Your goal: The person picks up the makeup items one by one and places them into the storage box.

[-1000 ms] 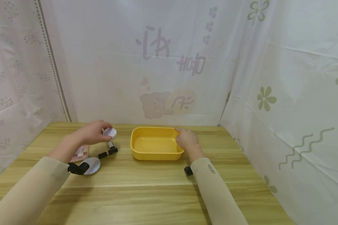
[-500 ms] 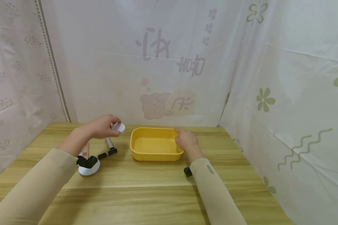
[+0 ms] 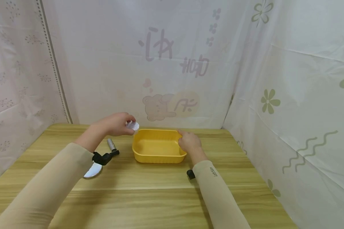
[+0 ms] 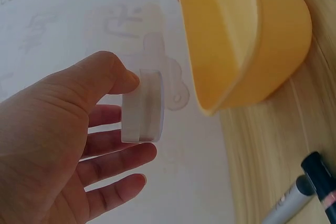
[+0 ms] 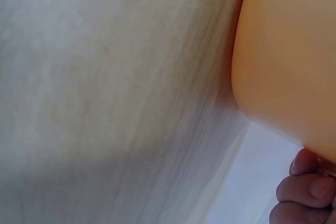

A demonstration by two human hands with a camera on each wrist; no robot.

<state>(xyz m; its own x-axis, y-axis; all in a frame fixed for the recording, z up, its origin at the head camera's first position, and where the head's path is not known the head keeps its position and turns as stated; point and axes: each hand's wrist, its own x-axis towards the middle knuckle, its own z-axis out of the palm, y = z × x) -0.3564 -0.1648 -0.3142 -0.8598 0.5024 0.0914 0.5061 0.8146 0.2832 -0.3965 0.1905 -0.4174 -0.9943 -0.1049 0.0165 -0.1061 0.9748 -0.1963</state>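
My left hand (image 3: 116,124) pinches a small round white case (image 3: 132,125) between thumb and fingers, at the back left corner of a yellow plastic box (image 3: 159,159). The case stands on edge in the left wrist view, with a clear, see-through layer on one side. Its lower fingers (image 4: 118,192) spread out loosely there. On the opposite end, my right hand (image 3: 190,142) grips the box's rim. Curled fingers (image 5: 307,187) show against the outer wall in the right wrist view. Inside the box, the visible floor is bare.
Left of the box lie a silver-grey tube (image 3: 111,144) and a black tube with a pink band (image 4: 319,179). A round, shiny disc (image 3: 93,170) sits partly under the left wrist. Patterned white curtains (image 3: 117,79) enclose the wooden table (image 3: 160,203).
My left hand has carried the white case rightward and slightly up, from above the tubes to the box's corner. The left arm now covers the pink checked item. The right hand stays put.
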